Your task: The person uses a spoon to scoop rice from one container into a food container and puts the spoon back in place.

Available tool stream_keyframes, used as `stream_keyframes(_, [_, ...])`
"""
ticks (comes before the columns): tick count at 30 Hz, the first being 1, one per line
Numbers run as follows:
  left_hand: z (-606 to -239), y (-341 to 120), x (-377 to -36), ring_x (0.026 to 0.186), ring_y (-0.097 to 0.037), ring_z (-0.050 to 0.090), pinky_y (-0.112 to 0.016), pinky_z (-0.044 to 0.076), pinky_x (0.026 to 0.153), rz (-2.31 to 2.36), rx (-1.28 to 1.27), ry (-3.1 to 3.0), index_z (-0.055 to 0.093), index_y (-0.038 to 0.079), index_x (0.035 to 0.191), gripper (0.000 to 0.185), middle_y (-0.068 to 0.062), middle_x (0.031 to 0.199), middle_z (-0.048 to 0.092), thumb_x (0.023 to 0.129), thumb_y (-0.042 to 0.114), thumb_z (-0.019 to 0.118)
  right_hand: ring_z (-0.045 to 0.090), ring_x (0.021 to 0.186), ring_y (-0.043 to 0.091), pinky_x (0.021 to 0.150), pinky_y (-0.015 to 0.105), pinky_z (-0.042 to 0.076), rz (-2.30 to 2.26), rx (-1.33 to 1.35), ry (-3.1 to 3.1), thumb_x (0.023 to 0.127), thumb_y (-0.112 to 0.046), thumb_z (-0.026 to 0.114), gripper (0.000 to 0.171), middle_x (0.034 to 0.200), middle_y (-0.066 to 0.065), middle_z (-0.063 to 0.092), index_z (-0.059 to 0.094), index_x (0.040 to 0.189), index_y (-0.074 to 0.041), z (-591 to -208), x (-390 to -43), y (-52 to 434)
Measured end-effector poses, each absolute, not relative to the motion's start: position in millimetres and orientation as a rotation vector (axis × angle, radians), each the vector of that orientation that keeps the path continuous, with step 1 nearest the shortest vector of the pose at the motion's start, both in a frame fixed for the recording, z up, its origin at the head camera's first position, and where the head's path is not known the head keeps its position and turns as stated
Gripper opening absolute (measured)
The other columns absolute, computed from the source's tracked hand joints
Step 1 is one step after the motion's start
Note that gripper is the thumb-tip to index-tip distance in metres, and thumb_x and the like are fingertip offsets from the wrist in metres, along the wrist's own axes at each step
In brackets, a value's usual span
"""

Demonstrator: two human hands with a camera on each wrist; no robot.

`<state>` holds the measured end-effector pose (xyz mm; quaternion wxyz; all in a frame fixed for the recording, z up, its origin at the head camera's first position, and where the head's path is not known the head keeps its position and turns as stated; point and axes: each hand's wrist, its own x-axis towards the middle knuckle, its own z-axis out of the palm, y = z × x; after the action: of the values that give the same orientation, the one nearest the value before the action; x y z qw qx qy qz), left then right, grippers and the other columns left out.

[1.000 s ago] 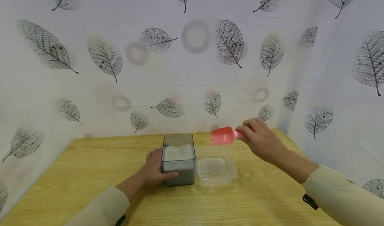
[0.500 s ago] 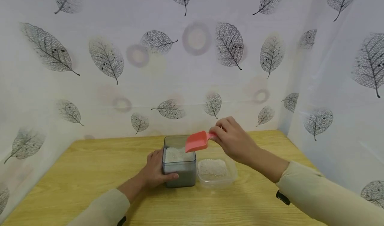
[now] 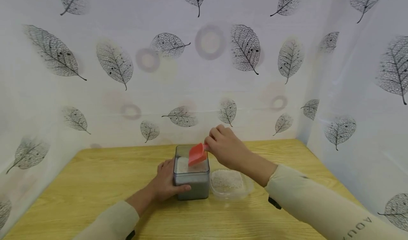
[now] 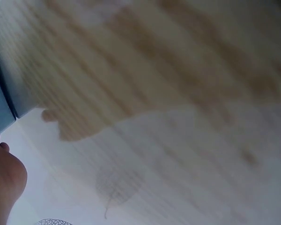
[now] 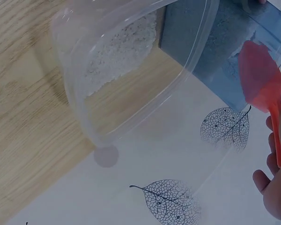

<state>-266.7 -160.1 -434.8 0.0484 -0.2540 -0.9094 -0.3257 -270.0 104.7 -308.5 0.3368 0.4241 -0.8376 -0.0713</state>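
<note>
Right hand (image 3: 227, 149) pinches the scoop (image 3: 197, 154), blade tilted down-left into the grey box (image 3: 192, 178); left hand (image 3: 167, 181) grips the box's left side.

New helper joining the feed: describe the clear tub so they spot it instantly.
On the wooden table, find the grey square canister gripped by the left hand. The clear tub touches its right side: low, lidless, rounded, transparent, with a shallow layer of white grains.

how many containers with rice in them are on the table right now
2. The tall grey container stands mid-table, held by the left hand. The low clear tub sits beside it to its right, under the right forearm. None looks hidden.
</note>
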Motion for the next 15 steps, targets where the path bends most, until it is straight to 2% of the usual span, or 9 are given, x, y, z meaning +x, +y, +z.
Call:
stream_keyframes(8, [-434, -159, -266, 0.136, -0.033, 0.034, -0.056, 0.016, 0.110, -0.978, -0.769, -2.790, 0.030, 0.008, 0.150, 0.099, -0.008, 0.144, 0.046, 0.078, 0.063, 0.071, 0.043, 0.088, 0.021, 0.076, 0.035, 0.039, -0.384, 1.094, -2.359, 0.102, -0.034, 0.056, 0.021, 0.098, 0.002, 0.056, 0.063, 0.104, -0.014, -313, -269, 87])
stream_keyframes(15, [-427, -161, -269, 0.136, -0.033, 0.033, -0.055, 0.014, 0.110, -0.992, -0.747, -2.795, 0.027, 0.007, 0.151, 0.102, -0.010, 0.144, 0.045, 0.078, 0.062, 0.072, 0.043, 0.092, 0.020, 0.077, 0.035, 0.039, -0.368, 1.112, -2.546, 0.101, -0.040, 0.056, 0.028, 0.103, 0.001, 0.057, 0.064, 0.110, -0.015, -306, -278, 72])
